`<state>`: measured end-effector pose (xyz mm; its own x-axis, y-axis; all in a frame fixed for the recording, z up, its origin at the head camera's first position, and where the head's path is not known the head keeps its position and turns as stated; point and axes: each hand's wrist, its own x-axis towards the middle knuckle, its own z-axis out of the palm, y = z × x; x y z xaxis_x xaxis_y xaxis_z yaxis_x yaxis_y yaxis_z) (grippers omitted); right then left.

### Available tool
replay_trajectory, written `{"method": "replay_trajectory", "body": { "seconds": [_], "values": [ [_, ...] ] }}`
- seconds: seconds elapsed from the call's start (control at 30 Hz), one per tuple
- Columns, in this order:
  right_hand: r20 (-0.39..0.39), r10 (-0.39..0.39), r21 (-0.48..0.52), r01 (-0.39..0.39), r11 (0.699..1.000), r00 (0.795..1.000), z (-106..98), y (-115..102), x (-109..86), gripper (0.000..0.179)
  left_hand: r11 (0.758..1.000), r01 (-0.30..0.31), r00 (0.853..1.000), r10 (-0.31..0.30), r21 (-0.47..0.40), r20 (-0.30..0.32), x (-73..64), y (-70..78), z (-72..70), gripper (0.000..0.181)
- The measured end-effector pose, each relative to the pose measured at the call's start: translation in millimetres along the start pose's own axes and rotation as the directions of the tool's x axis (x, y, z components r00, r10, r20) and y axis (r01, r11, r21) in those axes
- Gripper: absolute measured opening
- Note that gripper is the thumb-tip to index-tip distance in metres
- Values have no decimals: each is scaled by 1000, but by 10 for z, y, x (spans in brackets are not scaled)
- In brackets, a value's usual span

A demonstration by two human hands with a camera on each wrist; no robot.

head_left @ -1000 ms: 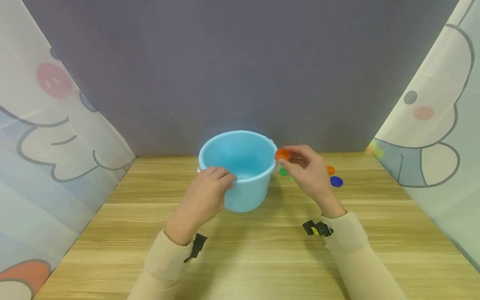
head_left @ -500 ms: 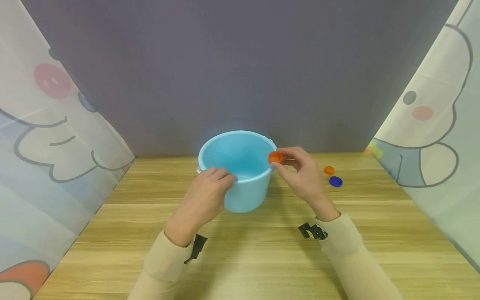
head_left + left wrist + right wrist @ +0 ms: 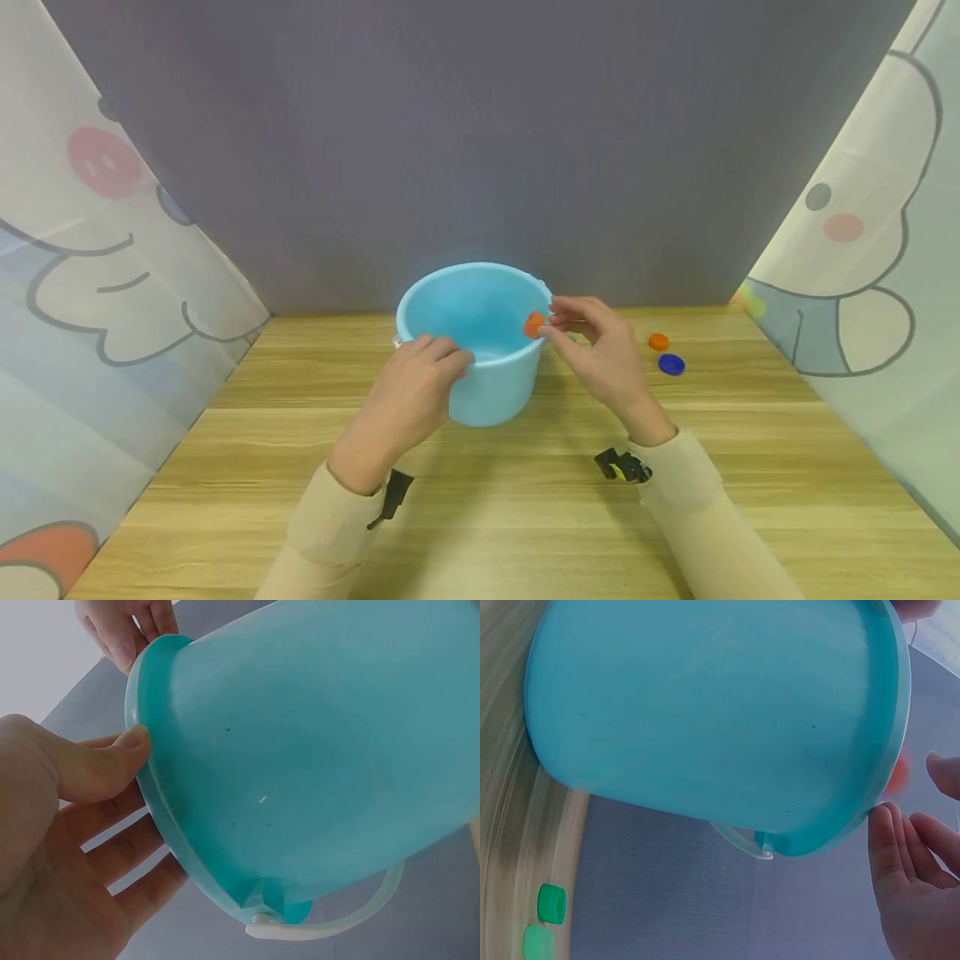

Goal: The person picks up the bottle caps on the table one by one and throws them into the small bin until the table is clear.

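Note:
A light blue plastic bucket [image 3: 491,392] stands upright on the wooden table. My left hand [image 3: 412,392] grips its near-left rim, the thumb [image 3: 112,765] outside and the fingers reaching over to the inside. At the right rim is my right hand [image 3: 607,350], its thumb and fingers spread apart. Just inside that rim an orange bottle cap [image 3: 534,324] is in the air, tilted and off the fingertips. The right wrist view shows this cap [image 3: 898,776] as a blur past the rim, with a gap to the thumb.
Another orange cap [image 3: 658,342] and a blue cap [image 3: 672,364] lie right of the right hand. Beside the bucket are a green cap [image 3: 552,904] and a lighter green one [image 3: 538,943]. A white handle [image 3: 337,922] hangs from the bucket. A grey wall [image 3: 480,150] rises behind.
My right hand has moved left to the bucket rim with the orange cap and let it go over the opening. The left hand has kept its grip on the rim.

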<state>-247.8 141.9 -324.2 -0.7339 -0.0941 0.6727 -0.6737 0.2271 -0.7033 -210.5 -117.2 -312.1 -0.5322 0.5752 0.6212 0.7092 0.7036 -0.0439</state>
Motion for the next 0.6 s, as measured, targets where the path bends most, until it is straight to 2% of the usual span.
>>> {"method": "replay_trajectory", "body": {
  "seconds": [0.27, 0.6],
  "values": [
    [-5, -28, -11, 28, 1000, 1000, -16, 10, 7, 36, 1000, -3, 1000, 2, -2, -4, 0, 4, -2, 20],
    [-10, -5, -36, 5, 999, 1000, -70, 21, 9, 35, 1000, 1, 1000, -1, 1, 2, -4, -1, 6, 18]
  ]
}}
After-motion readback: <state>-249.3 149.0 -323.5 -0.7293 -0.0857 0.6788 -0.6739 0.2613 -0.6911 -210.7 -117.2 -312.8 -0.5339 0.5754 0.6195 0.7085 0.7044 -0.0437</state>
